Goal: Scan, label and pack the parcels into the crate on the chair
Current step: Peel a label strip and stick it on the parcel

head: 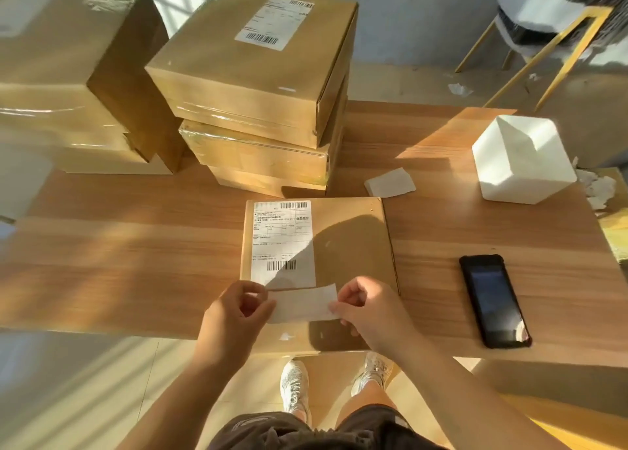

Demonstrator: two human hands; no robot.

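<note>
Sunlit wooden table point(136, 262); crumpled paper point(598, 188) at right edge; paper scrap point(458, 89) on floor.

Left hand point(238, 308), right hand point(367, 308) pinch label point(302, 305) ends above parcel point(353, 242).

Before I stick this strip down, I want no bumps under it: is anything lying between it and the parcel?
Nothing visible does. The left hand and right hand pinch the strip over the flat parcel at its near edge; the cardboard beside its shipping label is bare, with only shadow on it.
</note>
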